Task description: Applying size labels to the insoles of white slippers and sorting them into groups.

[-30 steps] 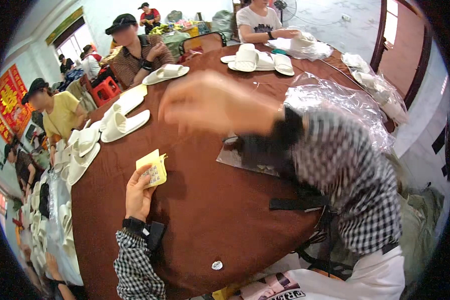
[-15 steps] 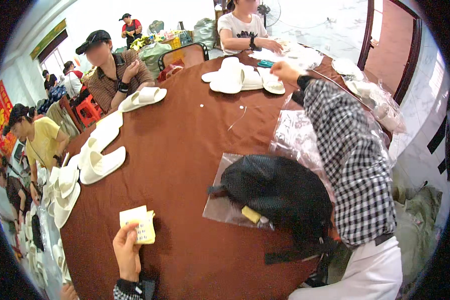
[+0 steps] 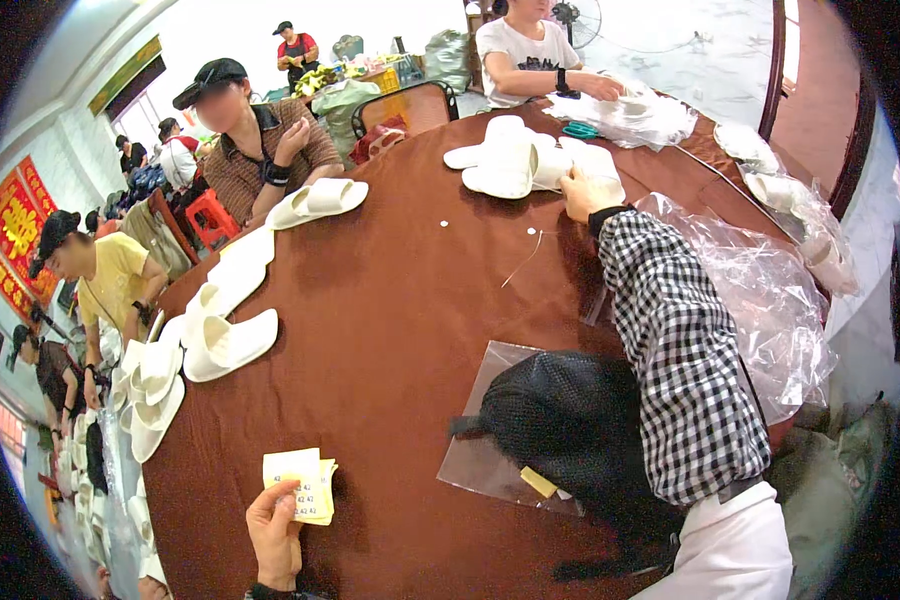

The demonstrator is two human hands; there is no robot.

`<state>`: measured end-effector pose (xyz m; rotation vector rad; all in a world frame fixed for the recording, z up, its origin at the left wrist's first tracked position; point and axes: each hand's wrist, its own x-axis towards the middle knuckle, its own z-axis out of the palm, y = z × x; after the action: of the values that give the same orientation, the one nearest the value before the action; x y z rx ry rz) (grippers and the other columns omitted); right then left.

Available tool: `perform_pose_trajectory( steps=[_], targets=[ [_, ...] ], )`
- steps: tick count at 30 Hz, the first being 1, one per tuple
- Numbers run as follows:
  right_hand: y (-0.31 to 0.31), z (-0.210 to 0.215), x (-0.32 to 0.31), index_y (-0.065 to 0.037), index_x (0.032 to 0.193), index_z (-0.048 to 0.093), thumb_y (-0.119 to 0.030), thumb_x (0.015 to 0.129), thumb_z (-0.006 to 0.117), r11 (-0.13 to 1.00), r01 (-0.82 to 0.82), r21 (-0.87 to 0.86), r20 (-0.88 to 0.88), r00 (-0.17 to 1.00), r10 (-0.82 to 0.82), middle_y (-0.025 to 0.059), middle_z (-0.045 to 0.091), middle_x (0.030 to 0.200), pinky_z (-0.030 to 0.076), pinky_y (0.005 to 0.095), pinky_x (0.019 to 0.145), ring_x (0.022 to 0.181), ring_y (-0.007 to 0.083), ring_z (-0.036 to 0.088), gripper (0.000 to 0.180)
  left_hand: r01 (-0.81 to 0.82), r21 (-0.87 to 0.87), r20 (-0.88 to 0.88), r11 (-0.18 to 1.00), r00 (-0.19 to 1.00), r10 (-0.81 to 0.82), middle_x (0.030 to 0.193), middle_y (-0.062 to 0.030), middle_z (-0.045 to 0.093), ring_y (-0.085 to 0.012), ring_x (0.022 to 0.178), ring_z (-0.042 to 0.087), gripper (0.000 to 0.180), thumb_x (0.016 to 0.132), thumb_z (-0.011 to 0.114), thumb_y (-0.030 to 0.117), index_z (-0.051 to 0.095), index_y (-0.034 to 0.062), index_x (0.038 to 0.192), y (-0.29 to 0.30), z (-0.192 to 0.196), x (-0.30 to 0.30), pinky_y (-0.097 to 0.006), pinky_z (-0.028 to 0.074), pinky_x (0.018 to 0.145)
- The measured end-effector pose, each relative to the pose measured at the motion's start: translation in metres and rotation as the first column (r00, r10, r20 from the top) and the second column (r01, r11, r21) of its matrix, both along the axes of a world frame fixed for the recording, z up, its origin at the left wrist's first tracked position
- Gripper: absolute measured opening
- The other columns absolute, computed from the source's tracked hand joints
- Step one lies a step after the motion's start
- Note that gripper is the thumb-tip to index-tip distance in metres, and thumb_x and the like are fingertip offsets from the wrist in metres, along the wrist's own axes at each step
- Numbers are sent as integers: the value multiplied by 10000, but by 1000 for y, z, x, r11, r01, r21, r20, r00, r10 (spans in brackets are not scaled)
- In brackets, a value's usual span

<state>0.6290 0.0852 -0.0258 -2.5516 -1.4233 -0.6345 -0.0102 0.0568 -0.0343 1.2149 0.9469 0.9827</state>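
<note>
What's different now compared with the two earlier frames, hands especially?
The right hand has swung rightward from above the brown table to the rightmost white slipper of the far group; whether it grips the slipper is unclear. Nothing was visibly let go. The left hand still holds the yellow label sheets, and the slippers along the table's left side stayed put.

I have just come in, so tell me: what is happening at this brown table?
The camera wearer's left hand pinches some yellow sheets over the near part of the table. The right hand reaches out to a group of white slippers at the far side; whether it grips one is hard to tell. A black mesh item lies partly over a clear plastic bag. Across the table, a co-worker in a white shirt has a hand at white, plastic-covered things.
</note>
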Motion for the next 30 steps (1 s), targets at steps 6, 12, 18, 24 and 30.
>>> perform_pose_trajectory(
  steps=[6,12,18,24,30],
  targets=[
    [15,89,-44,-61,869,704,-287,809,669,933,-317,173,-387,849,360,102,695,760,526,376,638,656,224,660,237,45,-6,7,999,999,-45,1095,-124,664,-190,960,668,269,941,602,92,625,-68,1155,4,0,7,-328,569,832],
    [46,148,-135,10,890,662,-251,863,695,731,-370,574,-657,326,680,36,632,680,434,229,489,567,77,569,264,43,21,142,999,989,-45,1173,-111,639,-196,1057,628,291,965,554,90,612,-50,1214,13,-3,3,-360,524,933],
    [11,186,-272,-48,916,654,-321,961,619,635,-432,641,-618,201,760,-26,590,786,454,187,650,742,44,548,278,-194,53,316,980,934,167,1273,-69,584,-186,1144,571,364,981,540,222,580,12,1276,33,-7,-19,-335,476,955],
    [-51,202,-366,-18,859,637,-260,959,599,266,-884,384,-473,59,879,-1,598,787,464,262,759,776,89,557,265,-346,24,599,938,756,263,1312,-56,573,-148,1095,564,381,1008,475,233,559,49,1331,51,8,-111,-271,479,922],
    [-112,160,-377,-14,843,644,-180,886,657,80,-992,-95,-454,115,884,117,624,814,496,366,687,758,268,625,172,-289,143,565,947,809,162,1378,-41,552,-133,1174,545,410,1014,447,225,526,46,1374,42,17,-161,-269,448,960]
  ],
)
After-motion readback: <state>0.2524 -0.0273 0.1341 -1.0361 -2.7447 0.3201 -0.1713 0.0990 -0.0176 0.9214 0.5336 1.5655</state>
